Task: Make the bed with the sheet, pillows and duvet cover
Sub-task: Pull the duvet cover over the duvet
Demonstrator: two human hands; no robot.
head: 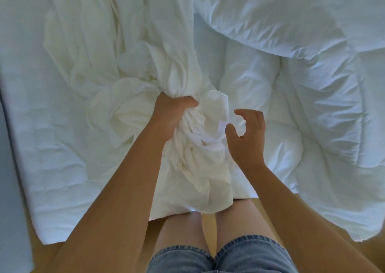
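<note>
**A:** Biggest first: standing where at the bed (25, 97)?

**B:** Against its near edge, wooden floor (52, 252) underfoot. White sheet (68, 168) across the mattress, wrinkled on the left.

**A:** And the duvet (312, 85)?

**B:** Heaped puffy over the right half, spilling past the near edge toward the floor.

**A:** Duvet cover (125, 54)?

**B:** Most likely the thinner cream cloth: twisted like a rope down the middle of the bed, bunched at the near edge, touching the duvet's left flank.

**A:** Left hand (170, 114)?

**B:** Clenched round the neck of that bunch, fingers sunk into the folds.

**A:** Right hand (248, 135)?

**B:** Released, fingers loosely curved, hovering just beside the bunch, grasping nothing.

**A:** Best way forward, then?

**B:** Seems a hunt for the opening or a corner. Keep the left grip firm, run the hem through the right fingers until reaching a seam, shake out the twist, then spread flat beside the duvet before stuffing. Lift rather than drag, or risk pulling the sheet loose.
</note>
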